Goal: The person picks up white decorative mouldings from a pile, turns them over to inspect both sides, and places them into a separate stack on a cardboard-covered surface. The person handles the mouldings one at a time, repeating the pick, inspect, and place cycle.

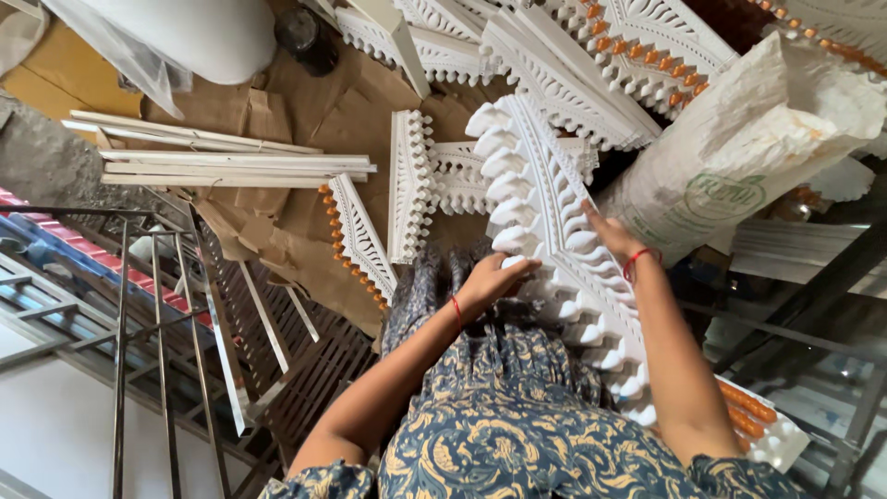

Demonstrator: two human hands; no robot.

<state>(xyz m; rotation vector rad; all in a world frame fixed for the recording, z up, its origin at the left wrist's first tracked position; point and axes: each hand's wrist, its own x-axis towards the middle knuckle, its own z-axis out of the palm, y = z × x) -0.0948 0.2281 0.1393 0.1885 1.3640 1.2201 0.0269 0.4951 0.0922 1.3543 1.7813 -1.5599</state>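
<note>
One white scalloped cornice strip (545, 212) lay across lap; left hand (490, 277) fingers curled gripping edge; right hand (610, 236) fingers pressed flat together on it.

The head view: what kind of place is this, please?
Probably a workshop making decorative plaster mouldings. Both hands, left hand and right hand, rest on a white scalloped moulding; more carved pieces and a sack lie around.
</note>
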